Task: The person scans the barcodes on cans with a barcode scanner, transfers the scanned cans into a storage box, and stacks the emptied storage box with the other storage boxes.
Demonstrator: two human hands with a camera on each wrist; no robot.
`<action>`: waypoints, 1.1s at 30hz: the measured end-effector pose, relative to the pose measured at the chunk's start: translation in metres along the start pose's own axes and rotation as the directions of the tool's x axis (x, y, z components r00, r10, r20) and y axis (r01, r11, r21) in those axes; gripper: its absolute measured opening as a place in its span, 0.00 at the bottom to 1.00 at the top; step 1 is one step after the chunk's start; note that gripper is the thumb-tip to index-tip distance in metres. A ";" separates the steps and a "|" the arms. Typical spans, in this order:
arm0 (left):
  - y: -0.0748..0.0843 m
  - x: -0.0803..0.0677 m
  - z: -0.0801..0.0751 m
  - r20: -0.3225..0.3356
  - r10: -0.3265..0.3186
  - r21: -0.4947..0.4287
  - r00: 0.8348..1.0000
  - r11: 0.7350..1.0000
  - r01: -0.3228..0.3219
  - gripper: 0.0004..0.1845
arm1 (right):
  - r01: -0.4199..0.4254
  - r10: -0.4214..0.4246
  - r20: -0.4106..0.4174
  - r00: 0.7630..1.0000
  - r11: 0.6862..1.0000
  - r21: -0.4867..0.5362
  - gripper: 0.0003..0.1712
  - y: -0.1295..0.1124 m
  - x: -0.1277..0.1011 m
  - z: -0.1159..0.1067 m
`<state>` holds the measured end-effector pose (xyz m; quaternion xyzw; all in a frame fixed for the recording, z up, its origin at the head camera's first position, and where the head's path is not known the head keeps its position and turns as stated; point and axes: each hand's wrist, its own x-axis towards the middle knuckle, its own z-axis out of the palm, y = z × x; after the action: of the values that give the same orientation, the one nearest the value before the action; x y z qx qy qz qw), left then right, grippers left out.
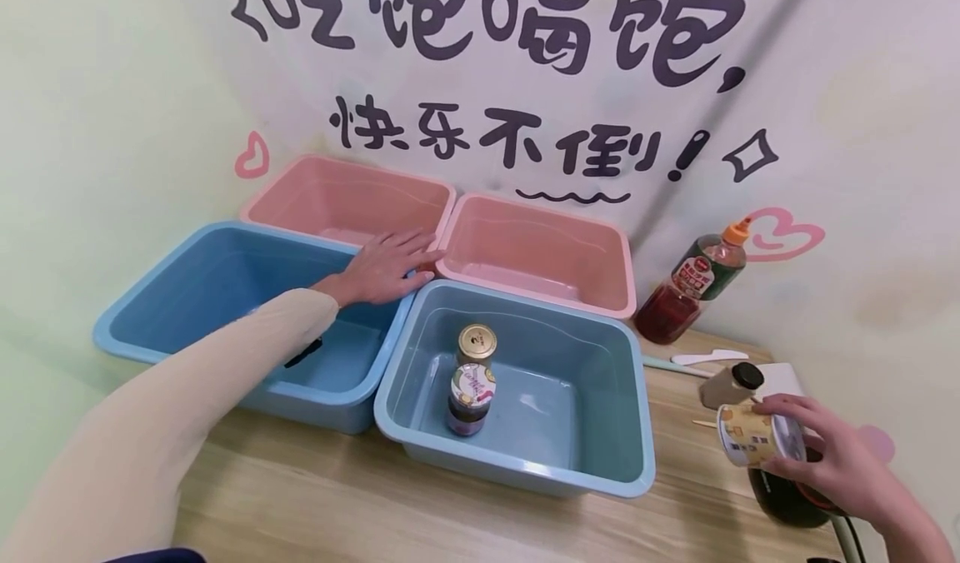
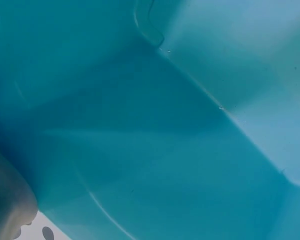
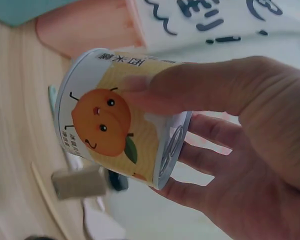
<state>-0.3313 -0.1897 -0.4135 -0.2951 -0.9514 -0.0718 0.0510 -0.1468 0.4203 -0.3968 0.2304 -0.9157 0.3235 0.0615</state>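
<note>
Behind the wooden table (image 1: 315, 496) hangs a banner reading 快乐不倒. At the table's right edge, the right hand (image 1: 840, 463) curls thumb and fingers round a small can (image 1: 757, 436) with a cartoon orange face, tipped sideways, base pointing left. The left hand (image 1: 386, 267) lies flat, fingers spread, on the glossy blue plastic bin (image 1: 150, 296)'s rim.
</note>
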 end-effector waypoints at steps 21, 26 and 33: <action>-0.001 0.000 0.002 -0.003 0.011 0.000 1.000 1.000 -0.011 0.31 | -0.123 0.123 -0.009 0.992 0.989 -0.087 0.37 0.007 -0.015 0.000; -0.002 0.000 0.004 -0.002 0.010 0.000 1.000 1.000 -0.010 0.32 | -0.014 0.011 -0.034 0.999 0.996 -0.085 0.39 -0.009 0.013 -0.010; -0.002 0.000 0.001 -0.003 0.003 -0.003 1.000 1.000 -0.003 0.31 | 0.093 -0.092 0.017 0.996 0.979 -0.181 0.39 -0.045 0.072 -0.021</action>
<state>-0.3322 -0.1912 -0.4152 -0.2967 -0.9507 -0.0733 0.0519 -0.1902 0.3754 -0.3362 0.2676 -0.9299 0.2343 0.0933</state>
